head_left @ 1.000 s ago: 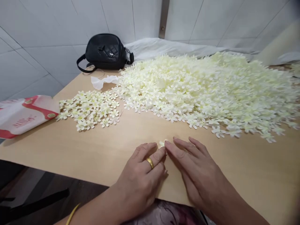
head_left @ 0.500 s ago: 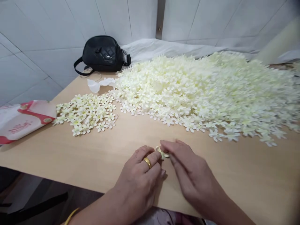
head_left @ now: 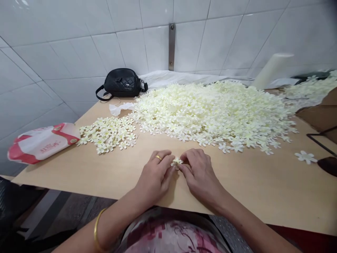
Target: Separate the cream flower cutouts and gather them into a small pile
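Observation:
One small white artificial flower (head_left: 176, 162) with a yellowish centre is between my two hands, just over the table (head_left: 147, 182). My left hand (head_left: 155, 175), with a gold ring, pinches its left side between thumb and fingers. From the other side, my right hand (head_left: 198, 172) holds the same flower by thumb and fingertips. Its petals face up; the underside is hidden by my fingers. Beyond my hands lies a large heap of the same flowers (head_left: 200, 112). A smaller, flatter spread of flowers (head_left: 110, 135) lies to the left.
A black bag (head_left: 122, 82) stands at the back left, near crumpled white tissue (head_left: 119, 109). At the left edge lies a red-and-white packet (head_left: 47, 142). A pale cylinder (head_left: 272, 70) leans behind the heap. One loose flower (head_left: 305, 157) sits at right beside a dark object (head_left: 328, 166).
The view has tilted up and shifted, showing more wall and the table's right side. Between my hands, the flower now faces up more, and my right fingertips have come round its right side.

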Available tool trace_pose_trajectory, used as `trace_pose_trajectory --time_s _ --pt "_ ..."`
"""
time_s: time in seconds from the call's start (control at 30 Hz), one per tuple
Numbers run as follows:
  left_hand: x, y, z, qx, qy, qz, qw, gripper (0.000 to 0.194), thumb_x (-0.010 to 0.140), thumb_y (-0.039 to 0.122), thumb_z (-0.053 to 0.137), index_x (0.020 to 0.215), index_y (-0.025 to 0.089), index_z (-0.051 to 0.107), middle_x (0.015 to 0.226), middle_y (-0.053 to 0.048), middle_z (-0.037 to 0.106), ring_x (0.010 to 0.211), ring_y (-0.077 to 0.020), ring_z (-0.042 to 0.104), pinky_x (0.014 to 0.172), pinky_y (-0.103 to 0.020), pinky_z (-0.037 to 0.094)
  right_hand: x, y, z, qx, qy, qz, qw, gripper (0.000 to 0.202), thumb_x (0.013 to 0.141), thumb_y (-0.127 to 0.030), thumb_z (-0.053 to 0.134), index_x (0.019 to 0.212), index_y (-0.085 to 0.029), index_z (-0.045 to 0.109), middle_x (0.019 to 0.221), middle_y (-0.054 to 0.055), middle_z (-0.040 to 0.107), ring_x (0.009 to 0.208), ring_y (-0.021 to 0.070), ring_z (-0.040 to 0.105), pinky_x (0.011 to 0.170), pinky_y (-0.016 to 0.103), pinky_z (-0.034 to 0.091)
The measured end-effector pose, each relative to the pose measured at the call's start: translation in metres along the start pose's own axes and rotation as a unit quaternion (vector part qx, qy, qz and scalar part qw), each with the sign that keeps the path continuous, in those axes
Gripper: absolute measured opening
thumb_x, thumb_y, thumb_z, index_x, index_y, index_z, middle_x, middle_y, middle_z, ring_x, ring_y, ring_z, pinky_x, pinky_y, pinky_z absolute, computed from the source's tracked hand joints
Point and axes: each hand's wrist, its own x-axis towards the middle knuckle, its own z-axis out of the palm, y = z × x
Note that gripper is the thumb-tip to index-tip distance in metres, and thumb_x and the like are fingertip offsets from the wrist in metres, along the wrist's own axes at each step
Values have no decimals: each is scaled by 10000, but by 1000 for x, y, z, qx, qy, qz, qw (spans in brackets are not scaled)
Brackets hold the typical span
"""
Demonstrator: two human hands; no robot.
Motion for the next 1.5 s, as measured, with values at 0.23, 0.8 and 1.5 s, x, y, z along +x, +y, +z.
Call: trace_pose_trajectory --time_s 0.23,0.8,1.5 --pt "19 -9 5 -4 -35 11 999 119 742 88 408 729 157 504 849 -72 526 846 -187 444 734 -334 402 -4 -1 -6 85 -6 10 996 63 765 -142 441 801 -186 468 842 33 517 825 183 433 734 341 349" --pt "96 -13 -1 -349 98 -129 923 86 725 213 504 790 157 510 647 26 473 598 -91 436 578 -224 360 73 26 -37 477 -131 81 865 210 712 -344 565 721 -134 549 592 -7 549 551 93 517 572 229 406" --pt "96 -17 6 -505 98 -249 821 55 662 107 501 684 145 534 458 31 502 455 -92 484 509 -218 393 74 20 -14 383 -14 6 923 128 809 -220 424 784 -177 542 655 -2 561 616 113 515 571 215 405"
